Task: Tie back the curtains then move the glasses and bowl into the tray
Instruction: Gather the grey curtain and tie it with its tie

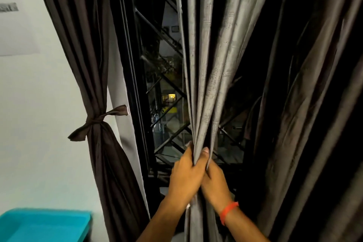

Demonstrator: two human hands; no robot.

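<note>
My left grip [185, 171] and right grip [213, 178] both squeeze the grey curtain [208, 61] into one tight bunch of long folds by the window [167, 92]. The brown curtain [92, 76] hangs left, tied with a knot [96, 121].

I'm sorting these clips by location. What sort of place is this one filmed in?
Probably a room in a home, at a window after dark. Long dark curtains hang over a grilled window, one panel already tied back beside a white wall, and a lit building shows outside.
</note>
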